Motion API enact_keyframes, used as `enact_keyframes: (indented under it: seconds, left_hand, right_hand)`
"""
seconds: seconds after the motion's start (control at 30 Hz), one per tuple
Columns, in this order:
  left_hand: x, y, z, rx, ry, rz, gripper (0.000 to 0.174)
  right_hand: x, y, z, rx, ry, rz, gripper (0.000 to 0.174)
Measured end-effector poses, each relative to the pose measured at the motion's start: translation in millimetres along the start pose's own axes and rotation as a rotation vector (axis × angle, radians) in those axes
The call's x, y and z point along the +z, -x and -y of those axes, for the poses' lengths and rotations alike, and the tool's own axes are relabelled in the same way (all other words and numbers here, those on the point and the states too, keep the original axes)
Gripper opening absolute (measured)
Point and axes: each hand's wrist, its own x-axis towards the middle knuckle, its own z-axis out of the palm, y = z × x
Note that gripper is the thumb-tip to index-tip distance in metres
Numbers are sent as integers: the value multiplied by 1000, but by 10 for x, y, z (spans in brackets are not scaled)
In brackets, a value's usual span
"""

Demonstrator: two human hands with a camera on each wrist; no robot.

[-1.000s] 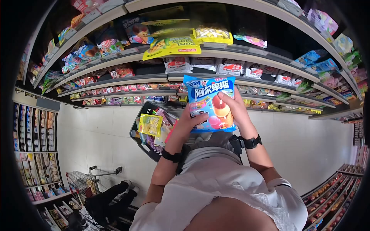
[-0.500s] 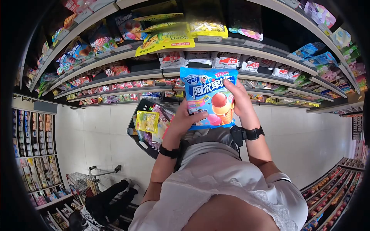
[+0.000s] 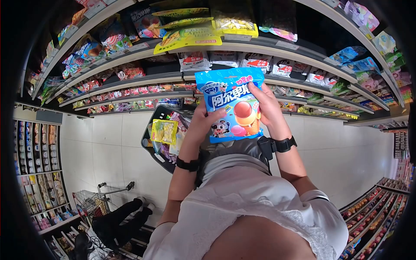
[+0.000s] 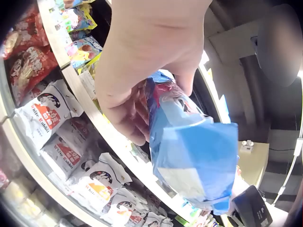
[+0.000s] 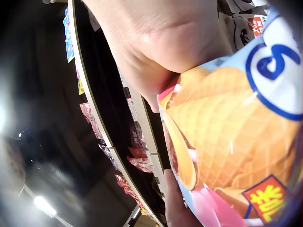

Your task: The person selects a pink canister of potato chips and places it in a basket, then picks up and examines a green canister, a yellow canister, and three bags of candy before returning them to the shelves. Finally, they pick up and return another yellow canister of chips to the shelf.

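Observation:
Both hands hold a blue candy bag [image 3: 227, 104] with Chinese lettering, a cartoon cow and an ice-cream cone, front upward before the body. My left hand [image 3: 198, 122] grips its left side, thumb lying across the front. On the opposite side my right hand [image 3: 271, 108] pinches the upper edge, thumb on the print near the lettering. In the left wrist view the bag [image 4: 194, 151] shows end-on below the left hand [image 4: 151, 52], fingers bent behind it. The right wrist view has the cone print close up, beside the right hand [image 5: 165, 42].
Shelves ahead hold yellow corn candy bags [image 3: 188, 40], white candy bags [image 3: 195, 61] and a similar blue bag [image 3: 148, 24]. A dark shopping basket [image 3: 161, 112] with several packets, a yellow packet [image 3: 164, 131] on top, is at the left. Behind are a cart [image 3: 93, 203] and a person [image 3: 123, 219].
The bag has come up a little and left, its front turned more squarely to the head camera. My left hand has slid higher along its side; the right thumb stays near the lettering.

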Motion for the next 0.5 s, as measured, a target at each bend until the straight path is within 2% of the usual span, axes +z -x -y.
enact_keyframes:
  seconds: [0.07, 0.33, 0.43, 0.5]
  left_hand:
    - [20, -43, -5, 68, 68, -160, 39]
    - [25, -127, -46, 191, 75, -225, 24]
    - [24, -167, -57, 189, 112, -297, 21]
    - [-57, -246, 12, 231, 76, -330, 18]
  right_hand:
    - [-42, 3, -44, 64, 69, 24, 30]
    - [-30, 29, -115, 125, 69, -48, 37]
    - [-30, 50, -107, 199, 62, -53, 43]
    - [-27, 97, -103, 312, 104, -3, 47]
